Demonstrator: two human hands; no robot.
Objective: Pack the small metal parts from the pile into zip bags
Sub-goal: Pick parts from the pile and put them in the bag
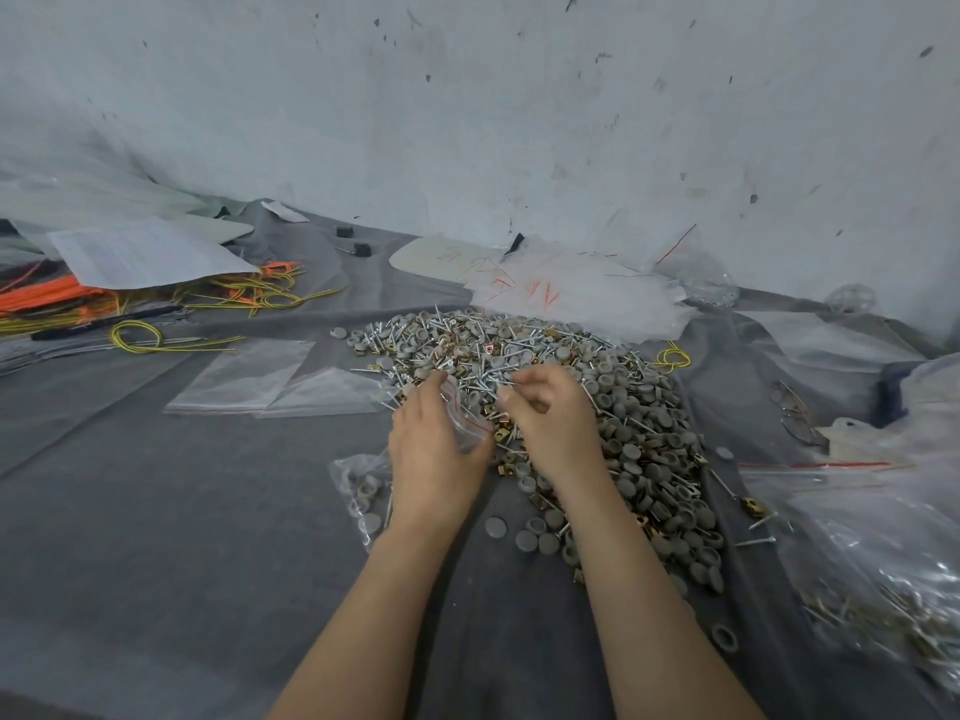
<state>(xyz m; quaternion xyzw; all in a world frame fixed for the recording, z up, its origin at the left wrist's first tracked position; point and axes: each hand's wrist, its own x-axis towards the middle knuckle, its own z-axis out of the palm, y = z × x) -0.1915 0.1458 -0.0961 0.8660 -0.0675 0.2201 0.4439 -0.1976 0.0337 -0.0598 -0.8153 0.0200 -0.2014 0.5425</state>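
left hand (436, 452) fingers (434, 389) clamp a half-hidden zip bag (466, 421); right hand (550, 426) fingers (525, 379) pinch blurred screws (496, 381).

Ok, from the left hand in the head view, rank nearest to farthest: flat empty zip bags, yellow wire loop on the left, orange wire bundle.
From the left hand:
1. Flat empty zip bags, just to its left.
2. Yellow wire loop, farther left and back.
3. Orange wire bundle, at the far left edge.

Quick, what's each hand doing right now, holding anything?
Left hand: grips a clear zip bag.
Right hand: fingers curled, pinching screws from the pile.
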